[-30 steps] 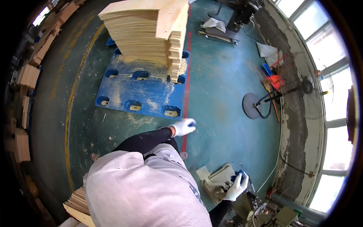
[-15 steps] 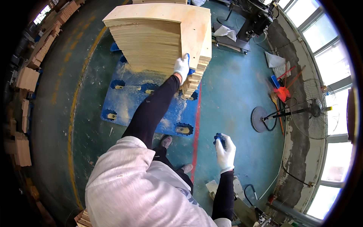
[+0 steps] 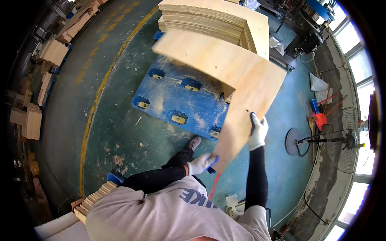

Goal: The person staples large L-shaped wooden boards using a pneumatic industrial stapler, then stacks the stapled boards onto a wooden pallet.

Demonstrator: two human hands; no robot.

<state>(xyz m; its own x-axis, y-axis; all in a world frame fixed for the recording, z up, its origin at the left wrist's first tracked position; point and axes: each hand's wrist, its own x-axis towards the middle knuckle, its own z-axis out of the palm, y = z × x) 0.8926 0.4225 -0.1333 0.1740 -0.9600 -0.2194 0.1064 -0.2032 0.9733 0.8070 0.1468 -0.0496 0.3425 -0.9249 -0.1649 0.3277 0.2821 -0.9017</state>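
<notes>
An L-shaped plywood panel point(image 3: 251, 86) hangs in front of me, clear of the stack, its long arm reaching away to the left. My left hand point(image 3: 202, 163), in a white glove with blue on the fingers, grips the panel's near end. Along the right edge, my right hand point(image 3: 258, 131), gloved alike, is closed on the same panel; its fingers underneath are hidden. Beyond lies the stack of matching plywood panels point(image 3: 205, 22), partly covered by the held one. A blue plastic pallet point(image 3: 161, 94) dusted with sawdust sits under the stack.
To the right stands a floor fan point(image 3: 349, 139) on a round base. Brooms and an orange dustpan point(image 3: 319, 119) lean by the wall. A machine point(image 3: 307, 42) is at the far right. Behind my left side is another wood stack point(image 3: 94, 199); more boards point(image 3: 54, 52) line the left.
The top panel has come off the stack toward me and turned. My right hand, formerly away from the wood, now holds its edge; my left hand has drawn back with the near end.
</notes>
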